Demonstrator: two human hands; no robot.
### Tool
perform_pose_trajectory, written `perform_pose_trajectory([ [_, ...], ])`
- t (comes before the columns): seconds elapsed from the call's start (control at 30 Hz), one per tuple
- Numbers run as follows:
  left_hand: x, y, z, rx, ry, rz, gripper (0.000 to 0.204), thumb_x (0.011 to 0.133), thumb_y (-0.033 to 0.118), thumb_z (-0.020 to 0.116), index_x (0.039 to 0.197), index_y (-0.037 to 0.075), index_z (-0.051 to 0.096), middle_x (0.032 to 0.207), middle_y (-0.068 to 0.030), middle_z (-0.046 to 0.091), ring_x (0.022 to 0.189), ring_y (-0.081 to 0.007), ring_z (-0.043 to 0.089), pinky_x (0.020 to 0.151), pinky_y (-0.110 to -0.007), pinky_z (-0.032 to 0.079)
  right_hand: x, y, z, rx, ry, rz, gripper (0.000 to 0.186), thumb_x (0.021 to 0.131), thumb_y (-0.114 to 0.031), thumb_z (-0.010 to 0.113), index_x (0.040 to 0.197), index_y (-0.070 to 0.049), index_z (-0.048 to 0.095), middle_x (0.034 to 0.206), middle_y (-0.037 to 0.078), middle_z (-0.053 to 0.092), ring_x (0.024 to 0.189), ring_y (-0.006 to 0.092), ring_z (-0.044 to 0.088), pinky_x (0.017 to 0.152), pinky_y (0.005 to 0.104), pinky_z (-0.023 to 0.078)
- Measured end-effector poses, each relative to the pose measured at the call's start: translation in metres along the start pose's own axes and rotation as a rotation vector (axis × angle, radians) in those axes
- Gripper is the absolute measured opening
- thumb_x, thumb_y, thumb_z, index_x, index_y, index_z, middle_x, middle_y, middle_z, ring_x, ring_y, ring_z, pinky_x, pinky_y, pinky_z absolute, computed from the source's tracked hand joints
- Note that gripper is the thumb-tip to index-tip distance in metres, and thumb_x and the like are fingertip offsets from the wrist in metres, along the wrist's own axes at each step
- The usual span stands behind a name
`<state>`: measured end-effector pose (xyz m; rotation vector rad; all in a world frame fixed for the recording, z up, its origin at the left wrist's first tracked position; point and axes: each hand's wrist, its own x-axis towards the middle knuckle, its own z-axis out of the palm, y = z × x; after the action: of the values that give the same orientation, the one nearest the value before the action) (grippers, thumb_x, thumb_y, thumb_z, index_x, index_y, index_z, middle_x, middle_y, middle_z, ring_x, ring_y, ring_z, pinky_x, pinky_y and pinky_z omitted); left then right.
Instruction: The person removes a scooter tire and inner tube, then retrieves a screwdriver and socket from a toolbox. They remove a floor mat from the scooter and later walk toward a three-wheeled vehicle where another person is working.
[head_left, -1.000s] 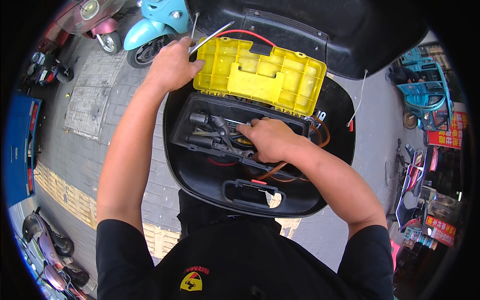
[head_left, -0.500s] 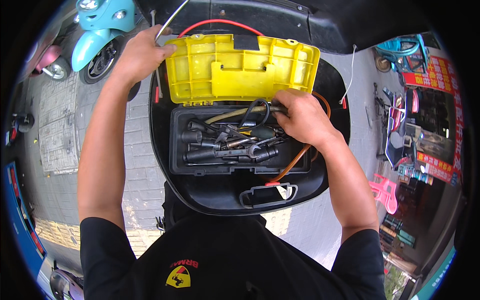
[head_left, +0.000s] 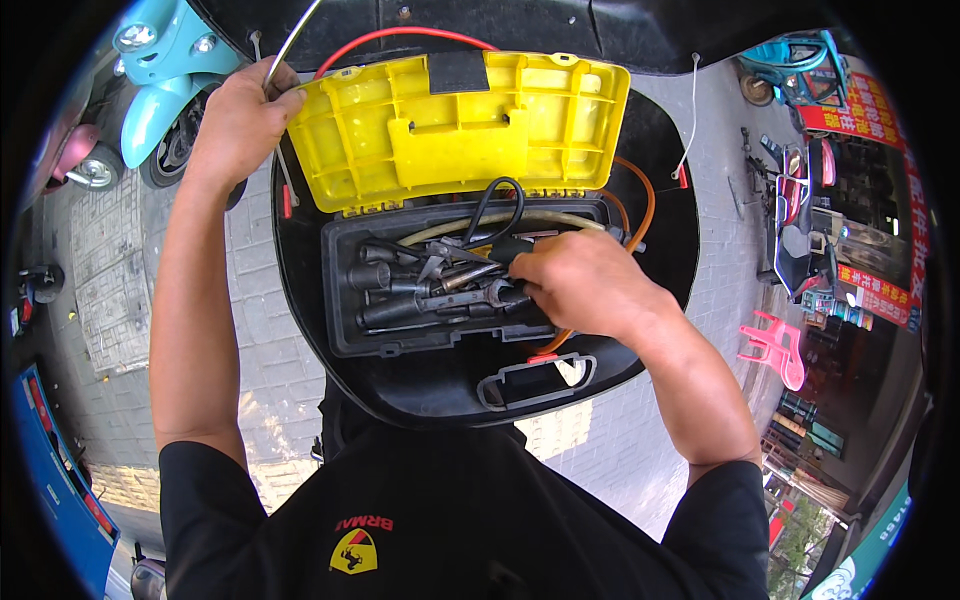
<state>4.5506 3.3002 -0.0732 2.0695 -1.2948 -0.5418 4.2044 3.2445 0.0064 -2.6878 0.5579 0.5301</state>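
Note:
A toolbox with a dark grey tray [head_left: 345, 335] and a raised yellow lid [head_left: 460, 150] rests inside a black storage box [head_left: 420, 385]. My left hand [head_left: 240, 125] is closed around a thin silvery rod [head_left: 295, 38], its thumb at the lid's left corner. My right hand [head_left: 595, 280] reaches into the tray's right side, fingers bent together among the tools; what they pinch is hidden. Near its fingertips lie an open-end wrench [head_left: 492, 293] and a dark green handle [head_left: 508, 249]. Dark sockets [head_left: 370, 275], a looped black cable [head_left: 516, 200] and a beige hose [head_left: 560, 217] share the tray.
Behind the lid runs a red cable [head_left: 400, 32], and an orange hose [head_left: 645, 200] curves at the right. A white cord [head_left: 692, 110] stretches up to the black box lid [head_left: 660, 35]. Beyond stand a turquoise scooter [head_left: 165, 70] and a pink stool [head_left: 775, 350].
My right hand has left the hose and cable at the back and moved down among the tools. The toolbox appears slightly shifted left and tilted, with my left hand still at its lid corner.

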Motion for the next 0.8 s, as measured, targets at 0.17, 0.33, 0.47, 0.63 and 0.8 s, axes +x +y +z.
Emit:
perform_pose_trajectory([
  [0.17,-0.005,-0.001,0.004,0.056,0.104,0.072,0.025,0.086,0.022,0.063,0.101,0.001,0.066,0.092,-0.0171,0.069,0.087,-0.0338,0.066,0.081,-0.038,0.05,0.018,-0.009,0.016,-0.055,-0.349,0.067,0.022,0.073,-0.005,0.064,0.093,-0.007,0.071,0.087,0.016,0.071,0.086,0.034,0.069,0.076,0.0426,0.054],
  [0.33,-0.01,-0.007,0.008,0.097,0.208,0.15,0.027,0.088,0.023,0.062,0.104,0.001,0.066,0.092,-0.0143,0.068,0.085,-0.0269,0.064,0.081,-0.035,0.049,0.03,-0.012,0.019,-0.078,-0.379,0.031,0.021,0.072,-0.008,0.066,0.093,-0.006,0.071,0.083,0.016,0.07,0.086,0.0348,0.068,0.076,0.0444,0.054],
  [0.47,-0.011,-0.014,0.006,0.062,0.179,0.151,0.027,0.09,0.023,0.062,0.105,0.001,0.065,0.09,-0.012,0.067,0.08,-0.0215,0.061,0.078,-0.033,0.049,0.019,-0.001,-0.003,0.014,-0.301,0.043,0.026,0.069,-0.011,0.069,0.094,-0.005,0.069,0.081,0.016,0.069,0.086,0.0347,0.068,0.076,0.0444,0.053],
  [0.63,-0.013,-0.012,0.007,0.033,0.192,0.15,0.026,0.09,0.022,0.061,0.105,0.001,0.065,0.087,-0.011,0.066,0.074,-0.0193,0.058,0.074,-0.032,0.048,0.004,0.006,-0.013,-0.064,-0.143,0.112,0.025,0.068,-0.01,0.071,0.092,-0.005,0.066,0.083,0.016,0.069,0.084,0.0338,0.067,0.075,0.0435,0.054],
  [0.8,-0.013,-0.007,0.006,0.017,0.158,0.096,0.028,0.086,0.022,0.062,0.104,0.001,0.066,0.093,-0.0196,0.069,0.089,-0.0355,0.066,0.084,-0.04,0.05,0.004,0.003,0.001,-0.13,0.019,0.18,0.017,0.073,-0.011,0.071,0.088,-0.005,0.066,0.082,0.014,0.068,0.081,0.0325,0.067,0.071,0.0436,0.054],
])
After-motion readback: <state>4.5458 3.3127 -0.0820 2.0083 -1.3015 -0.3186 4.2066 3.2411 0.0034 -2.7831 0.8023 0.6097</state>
